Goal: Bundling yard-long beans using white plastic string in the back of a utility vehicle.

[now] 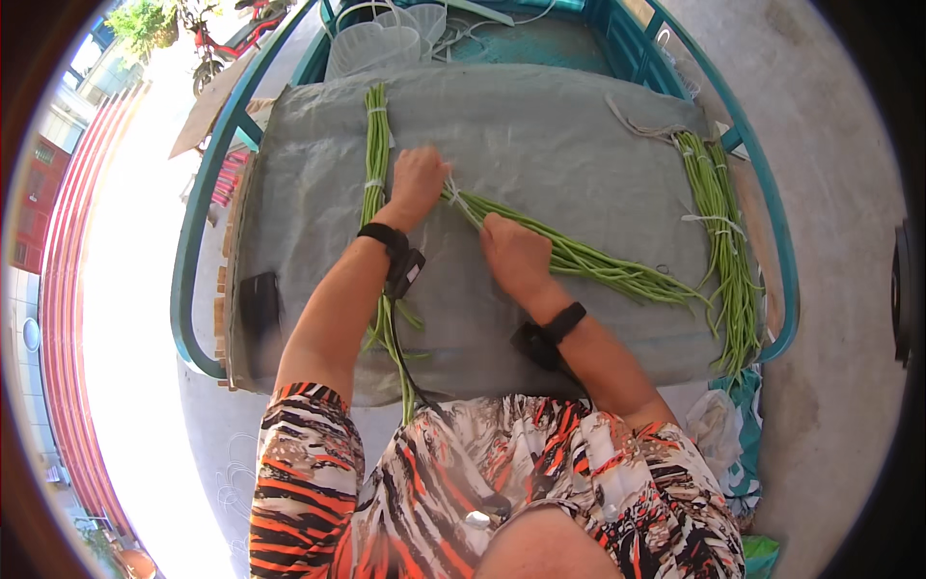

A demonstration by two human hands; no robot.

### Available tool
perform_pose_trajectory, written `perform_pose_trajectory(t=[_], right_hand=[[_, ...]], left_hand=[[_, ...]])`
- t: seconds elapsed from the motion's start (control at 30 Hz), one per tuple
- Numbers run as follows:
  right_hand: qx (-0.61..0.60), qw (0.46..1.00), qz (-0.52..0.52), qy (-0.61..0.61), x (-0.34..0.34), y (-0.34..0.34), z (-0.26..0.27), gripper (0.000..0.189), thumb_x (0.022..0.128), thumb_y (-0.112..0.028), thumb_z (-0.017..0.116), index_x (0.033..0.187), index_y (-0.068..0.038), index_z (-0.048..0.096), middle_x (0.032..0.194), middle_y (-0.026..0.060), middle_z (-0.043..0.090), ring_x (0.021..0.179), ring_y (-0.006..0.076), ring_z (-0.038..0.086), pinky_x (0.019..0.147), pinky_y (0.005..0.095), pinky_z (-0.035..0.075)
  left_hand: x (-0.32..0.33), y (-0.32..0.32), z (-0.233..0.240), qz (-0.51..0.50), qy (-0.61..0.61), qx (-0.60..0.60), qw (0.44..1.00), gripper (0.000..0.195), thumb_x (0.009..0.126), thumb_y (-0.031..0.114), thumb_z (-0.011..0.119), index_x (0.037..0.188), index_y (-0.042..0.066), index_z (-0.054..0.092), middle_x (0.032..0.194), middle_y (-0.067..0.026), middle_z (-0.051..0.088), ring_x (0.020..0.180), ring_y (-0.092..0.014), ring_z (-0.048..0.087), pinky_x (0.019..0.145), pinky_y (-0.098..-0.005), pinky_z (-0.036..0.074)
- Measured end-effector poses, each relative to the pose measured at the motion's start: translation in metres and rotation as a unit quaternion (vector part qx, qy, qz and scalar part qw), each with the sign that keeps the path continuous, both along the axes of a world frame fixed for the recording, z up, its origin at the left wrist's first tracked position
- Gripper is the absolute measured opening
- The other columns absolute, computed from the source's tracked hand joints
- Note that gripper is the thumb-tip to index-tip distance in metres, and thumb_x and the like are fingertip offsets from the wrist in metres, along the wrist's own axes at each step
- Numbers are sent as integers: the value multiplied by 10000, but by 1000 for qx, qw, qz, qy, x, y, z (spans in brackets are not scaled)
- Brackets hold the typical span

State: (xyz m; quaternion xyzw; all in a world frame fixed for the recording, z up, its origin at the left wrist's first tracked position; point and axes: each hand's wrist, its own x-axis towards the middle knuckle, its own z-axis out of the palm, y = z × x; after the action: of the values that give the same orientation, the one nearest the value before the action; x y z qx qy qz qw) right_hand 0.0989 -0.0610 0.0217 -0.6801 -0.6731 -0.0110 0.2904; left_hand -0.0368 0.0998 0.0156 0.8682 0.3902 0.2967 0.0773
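A bundle of green yardlong beans lies slanting across the grey sheet, a white tie around its left end. My left hand is closed just beyond that end, apparently on an end of the tie. My right hand is closed at the near side of the same bundle, its fingers by a pale strand that runs to the tie. Whether it grips strand or beans is hard to tell. Another tied bean bundle lies upright in view, partly under my left forearm. More tied bundles lie at the right edge.
Teal metal rails curve around both sides of the sheet-covered surface. A dark flat object lies at its left. White plastic baskets stand in the cart bed beyond. Bags are below the right near corner.
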Motion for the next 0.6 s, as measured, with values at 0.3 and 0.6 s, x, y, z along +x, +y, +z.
perform_pose_trajectory(t=[0.3, 0.6], right_hand=[[-22, 1000, -11, 3, -2, -1, -2, 157, 868, -239, 517, 784, -109, 492, 708, 73, 610, 624, 311, 610, 524, 435, 464], [-184, 981, -15, 61, 24, -16, 29, 177, 855, -271, 532, 840, -96, 559, 774, 104, 639, 749, 315, 621, 640, 453, 461]], left_hand=[[-6, 4, -24, 60, -27, -68, 995, 220, 794, 249, 632, 721, 53, 564, 781, -135, 584, 808, -344, 518, 749, -436, 395], [13, 7, -9, 78, -10, -230, 970, 237, 777, 297, 658, 787, 63, 624, 784, -98, 616, 851, -280, 573, 736, -389, 436]])
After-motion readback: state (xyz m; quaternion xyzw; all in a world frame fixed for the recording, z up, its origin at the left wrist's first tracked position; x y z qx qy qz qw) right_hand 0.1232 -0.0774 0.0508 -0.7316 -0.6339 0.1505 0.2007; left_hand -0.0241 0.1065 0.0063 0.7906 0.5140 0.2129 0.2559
